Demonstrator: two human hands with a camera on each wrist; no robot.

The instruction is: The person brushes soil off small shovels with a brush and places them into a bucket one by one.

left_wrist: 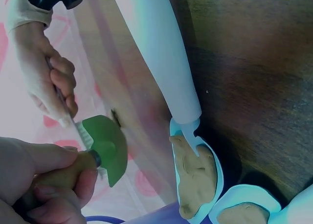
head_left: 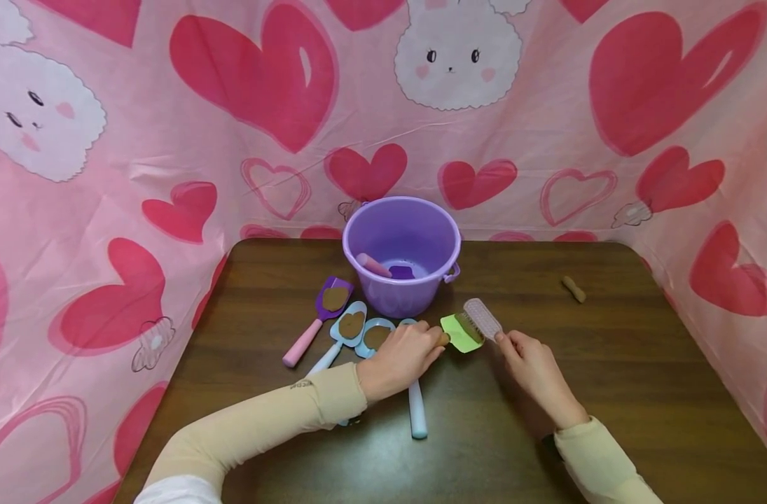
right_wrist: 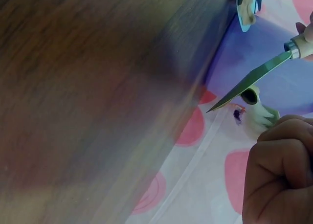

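Observation:
My left hand [head_left: 401, 357] grips the wooden handle [left_wrist: 68, 177] of a small trowel with a green blade [left_wrist: 107, 148]. A brown lump [head_left: 469, 327] lies on the blade. In my right hand [head_left: 537, 371] is the thin handle of a pale, flat, brush-like tool [head_left: 482, 316], its toothed side overlapping the brown lump in the head view. Below the left hand lies a light blue trowel [left_wrist: 193, 185] holding brown clay-like material. Left of it are a round light blue scoop [head_left: 362, 348] and a light blue scoop [head_left: 358, 310], both with brown lumps.
A purple bucket [head_left: 402, 297] stands at the back centre, with a pink-handled tool [head_left: 373, 266] inside. A purple scoop with a pink handle [head_left: 302, 343] lies left of it, bearing a brown lump. Another brown piece [head_left: 573, 288] lies on the wooden table [head_left: 641, 392] at right.

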